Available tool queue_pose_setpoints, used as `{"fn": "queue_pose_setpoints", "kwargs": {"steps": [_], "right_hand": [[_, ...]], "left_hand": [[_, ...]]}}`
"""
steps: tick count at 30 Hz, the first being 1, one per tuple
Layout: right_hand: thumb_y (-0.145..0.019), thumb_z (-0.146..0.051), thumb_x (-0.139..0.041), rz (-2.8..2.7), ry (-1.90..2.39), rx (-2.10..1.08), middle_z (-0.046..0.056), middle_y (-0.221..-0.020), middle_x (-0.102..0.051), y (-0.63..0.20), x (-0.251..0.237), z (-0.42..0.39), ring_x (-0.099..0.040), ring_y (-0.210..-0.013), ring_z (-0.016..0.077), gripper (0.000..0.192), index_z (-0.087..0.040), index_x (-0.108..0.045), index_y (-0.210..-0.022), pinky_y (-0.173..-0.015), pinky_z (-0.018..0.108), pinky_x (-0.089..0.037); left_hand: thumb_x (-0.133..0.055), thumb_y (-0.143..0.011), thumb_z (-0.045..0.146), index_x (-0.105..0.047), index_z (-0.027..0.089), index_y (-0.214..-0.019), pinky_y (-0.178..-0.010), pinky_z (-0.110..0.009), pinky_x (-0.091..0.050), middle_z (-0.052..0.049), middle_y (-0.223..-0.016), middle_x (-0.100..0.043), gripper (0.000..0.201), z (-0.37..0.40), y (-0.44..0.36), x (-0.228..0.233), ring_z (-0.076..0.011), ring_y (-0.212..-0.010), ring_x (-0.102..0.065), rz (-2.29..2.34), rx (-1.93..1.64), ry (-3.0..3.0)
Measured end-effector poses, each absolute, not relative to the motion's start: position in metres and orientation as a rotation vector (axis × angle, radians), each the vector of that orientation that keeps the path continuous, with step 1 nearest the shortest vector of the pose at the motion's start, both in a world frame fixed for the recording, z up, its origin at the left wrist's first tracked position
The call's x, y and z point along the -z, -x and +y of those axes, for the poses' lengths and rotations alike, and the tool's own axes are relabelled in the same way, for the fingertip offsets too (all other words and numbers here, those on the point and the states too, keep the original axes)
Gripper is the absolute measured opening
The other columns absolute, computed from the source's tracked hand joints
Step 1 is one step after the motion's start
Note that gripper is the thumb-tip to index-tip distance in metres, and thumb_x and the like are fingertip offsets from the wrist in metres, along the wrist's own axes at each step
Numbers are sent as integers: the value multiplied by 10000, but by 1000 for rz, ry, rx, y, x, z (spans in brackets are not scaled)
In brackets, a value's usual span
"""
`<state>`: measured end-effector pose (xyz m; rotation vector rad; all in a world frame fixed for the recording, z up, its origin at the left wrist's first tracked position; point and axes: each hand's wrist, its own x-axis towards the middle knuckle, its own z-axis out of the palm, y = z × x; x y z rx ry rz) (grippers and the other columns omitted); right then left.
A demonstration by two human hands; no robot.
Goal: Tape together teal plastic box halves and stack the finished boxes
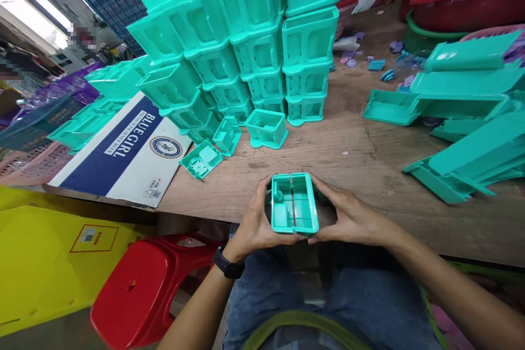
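Observation:
Between my hands, at the table's front edge, is a turquoise plastic box (303, 205) with its open top facing me. It consists of two halves with a narrow gap along the seam between them. My left hand (255, 220) is closed around the left half, which has small moulded parts inside. Around the right half, my right hand (348, 214) is closed, thumb and fingers pressing its outer sides. Just beyond lie an upright turquoise box (267, 128), a small turquoise piece (227, 135) and a flat half-shell (202, 158).
Stacked turquoise boxes (254, 38) rise high at the back of the wooden table (328, 158). Loose turquoise shells (471, 147) pile up on the right. A white-and-blue carton (131, 147) lies left, above a red stool (131, 290). Red baskets (471, 8) stand at back right.

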<state>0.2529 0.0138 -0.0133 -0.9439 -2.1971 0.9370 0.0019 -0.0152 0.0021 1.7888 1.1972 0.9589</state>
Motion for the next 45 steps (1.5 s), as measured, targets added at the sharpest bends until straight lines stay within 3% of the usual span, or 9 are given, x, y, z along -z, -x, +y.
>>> {"fn": "queue_pose_setpoints", "kwargs": {"steps": [6, 13, 27, 34, 38, 42, 45], "right_hand": [[-681, -397, -953, -2224, 921, -901, 128, -1644, -467, -252, 8, 13, -533, -1436, 389, 1345, -302, -65, -1686, -1172, 536, -505], [-717, -417, -934, -2230, 886, -884, 124, -1678, -409, -253, 13, 10, -464, -1487, 380, 1347, -322, 1, -1682, -1195, 531, -481], [-773, -380, -899, -2270, 795, -777, 128, -1717, -328, -250, 12, 5, -426, -1509, 385, 1368, -322, 142, -1659, -1178, 520, -509], [-782, -384, -889, -2243, 844, -678, 202, -1676, -390, -242, 10, -4, -488, -1465, 395, 1320, -266, 69, -1683, -1113, 509, -560], [-758, -364, -905, -2225, 886, -665, 225, -1658, -413, -238, 13, -7, -507, -1447, 407, 1349, -258, 73, -1682, -1093, 521, -574], [-745, -332, -915, -2204, 921, -644, 215, -1658, -422, -237, 15, -9, -502, -1455, 407, 1358, -278, 65, -1682, -1107, 535, -563], [-777, -362, -891, -2196, 930, -646, 211, -1625, -475, -235, 16, -12, -531, -1442, 395, 1313, -271, 54, -1684, -1106, 532, -568]], "left_hand": [[-1005, -510, 604, -354, 226, -1517, -1223, -619, -417, -188, -1521, -509, 1257, -16, -2, -1, -432, -1426, -511, 1201, -955, -1791], [-958, -479, 714, -344, 232, -1553, -1273, -611, -351, -197, -1586, -469, 1328, -21, -1, -3, -434, -1481, -458, 1204, -959, -1718], [-982, -474, 680, -384, 204, -1528, -1196, -569, -487, -215, -1577, -497, 1302, -19, -1, -2, -437, -1467, -495, 1160, -1009, -1716], [-995, -473, 653, -382, 212, -1554, -1251, -581, -413, -198, -1575, -508, 1318, -17, 4, -2, -433, -1477, -478, 1121, -956, -1686], [-938, -453, 748, -355, 263, -1598, -1302, -633, -282, -185, -1618, -397, 1373, -19, 1, 9, -447, -1557, -324, 1146, -1030, -1729], [-894, -346, 820, -322, 264, -1618, -1267, -662, -323, -182, -1539, -386, 1502, -24, -7, 17, -464, -1515, -346, 1220, -1093, -1686], [-904, -355, 814, -400, 229, -1557, -1255, -633, -358, -180, -1505, -455, 1428, -32, -17, 13, -443, -1469, -423, 1278, -1163, -1643]]}}
